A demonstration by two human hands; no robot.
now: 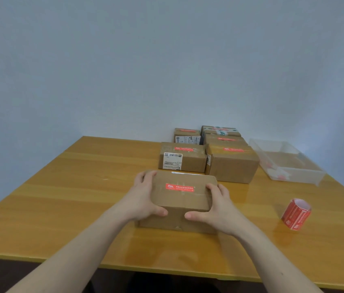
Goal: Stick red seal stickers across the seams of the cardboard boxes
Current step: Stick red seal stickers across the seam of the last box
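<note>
On the wooden worktop (61, 187), toward its near edge and about midway along it, sits a cardboard box (179, 199) with its long side running left to right, parallel to that edge. The left hand (145, 197) grips the box's left end, fingers curled over the top and thumb on the near face; the right hand (215, 206) grips the right end the same way. One red seal sticker (180, 187) lies on the box top, its length running left to right along the taped seam. Behind it, toward the far edge, stand five more boxes (182, 159) in two rows running away from the viewer, touching or nearly so, each with a red sticker on top. Right of them, near the far right corner, is a clear plastic tray (289, 153) holding a few small red and white scraps, too blurred to name. Nearer the right edge stands one roll of red stickers (296, 214), tilted.
</note>
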